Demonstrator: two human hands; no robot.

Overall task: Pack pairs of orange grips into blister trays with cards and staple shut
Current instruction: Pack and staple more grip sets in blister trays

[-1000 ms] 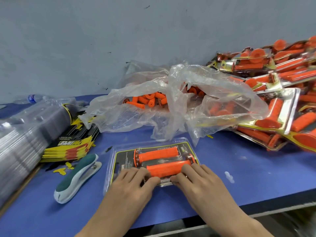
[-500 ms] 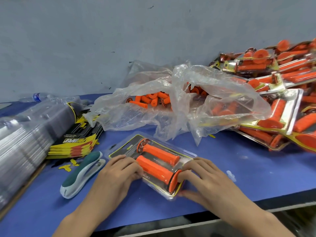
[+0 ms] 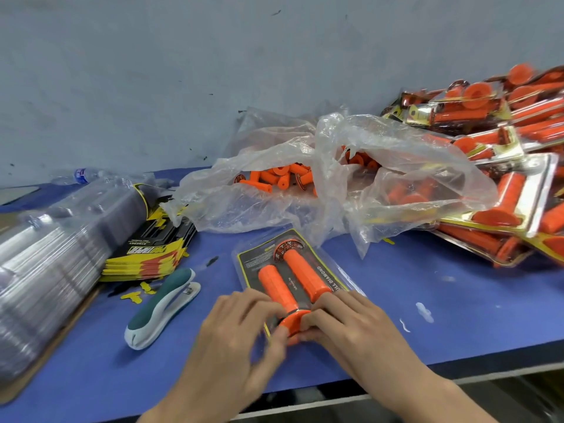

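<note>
A clear blister tray (image 3: 244,257) with a black and yellow card inside lies on the blue table (image 3: 457,300), its long side pointing away from me. Two orange grips (image 3: 305,276) sit in it side by side. My left hand (image 3: 238,346) and my right hand (image 3: 360,328) meet at the tray's near end. Each hand has its fingers on top and its thumb at the near edge, pinching the tray around the left grip's flange. A green and white stapler (image 3: 164,303) lies just left of the tray, untouched.
A clear plastic bag (image 3: 335,178) with loose orange grips sits behind the tray. Several finished packs (image 3: 512,184) are piled at the right. A stack of yellow cards (image 3: 149,248), stacked empty trays (image 3: 45,264) and a water bottle (image 3: 82,175) lie left.
The tray has turned from lying crosswise to pointing away from me. Both hands shifted from its long side to its near short end.
</note>
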